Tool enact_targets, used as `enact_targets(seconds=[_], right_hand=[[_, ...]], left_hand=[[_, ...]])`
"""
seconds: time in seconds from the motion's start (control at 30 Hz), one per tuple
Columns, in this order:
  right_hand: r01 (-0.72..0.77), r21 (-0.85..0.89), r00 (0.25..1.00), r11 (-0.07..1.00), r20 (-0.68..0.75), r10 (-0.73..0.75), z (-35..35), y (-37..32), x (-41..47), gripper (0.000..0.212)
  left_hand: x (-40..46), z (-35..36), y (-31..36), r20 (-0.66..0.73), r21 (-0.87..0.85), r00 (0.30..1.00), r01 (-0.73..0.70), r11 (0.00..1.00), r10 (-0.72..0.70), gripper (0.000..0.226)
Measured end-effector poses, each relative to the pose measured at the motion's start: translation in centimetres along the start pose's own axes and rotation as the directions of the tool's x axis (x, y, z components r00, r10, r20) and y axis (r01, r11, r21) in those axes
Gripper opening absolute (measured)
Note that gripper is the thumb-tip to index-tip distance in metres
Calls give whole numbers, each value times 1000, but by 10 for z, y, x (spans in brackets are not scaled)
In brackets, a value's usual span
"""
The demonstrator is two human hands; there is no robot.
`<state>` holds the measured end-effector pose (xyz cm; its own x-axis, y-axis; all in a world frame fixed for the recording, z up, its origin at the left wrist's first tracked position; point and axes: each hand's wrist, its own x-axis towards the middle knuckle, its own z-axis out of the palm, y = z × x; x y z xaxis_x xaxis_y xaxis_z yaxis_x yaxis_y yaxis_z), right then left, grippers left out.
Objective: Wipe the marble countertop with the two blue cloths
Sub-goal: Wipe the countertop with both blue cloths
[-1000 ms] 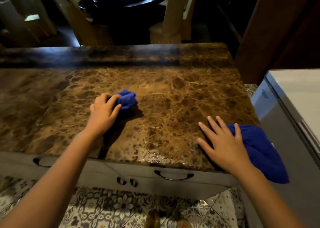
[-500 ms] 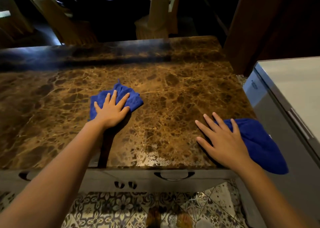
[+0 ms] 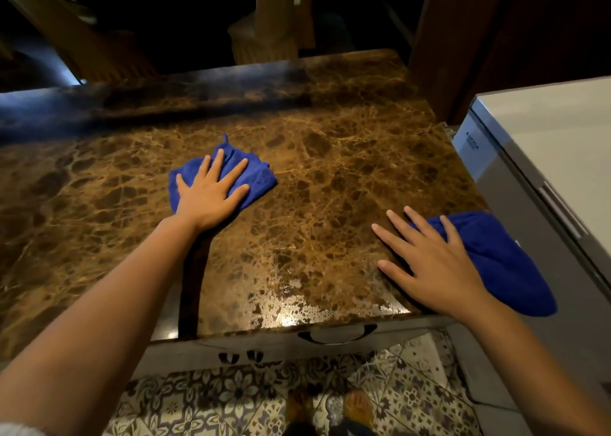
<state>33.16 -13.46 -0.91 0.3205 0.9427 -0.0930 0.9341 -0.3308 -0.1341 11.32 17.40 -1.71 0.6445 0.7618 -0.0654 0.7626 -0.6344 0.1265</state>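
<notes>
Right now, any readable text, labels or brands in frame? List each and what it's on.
One mark only: a small dark label on the grey side of the white appliance at right, at. Too small and blurred to read.
Marble countertop, both blue cloths, drawer fronts, floor tiles: no text.

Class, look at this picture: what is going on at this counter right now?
A person is wiping a brown marble countertop with two blue cloths. The left hand lies flat, fingers spread, on a crumpled cloth near the middle. The right hand presses the other cloth at the right edge, where it hangs partly over the side. A shiny patch shows near the front edge.
</notes>
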Motion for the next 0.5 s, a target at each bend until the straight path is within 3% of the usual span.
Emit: enact_targets(seconds=[0.27,0.5], right_hand=[[-2,-35,1000,999,20,3,2,1,1,67],[7,-34,1000,999,17,-7,1,1,0,69]], left_hand=[[-81,12,41,62,48,933,-357,933,354,56],[-151,20,68,81,64,867,-497,866,492,53]])
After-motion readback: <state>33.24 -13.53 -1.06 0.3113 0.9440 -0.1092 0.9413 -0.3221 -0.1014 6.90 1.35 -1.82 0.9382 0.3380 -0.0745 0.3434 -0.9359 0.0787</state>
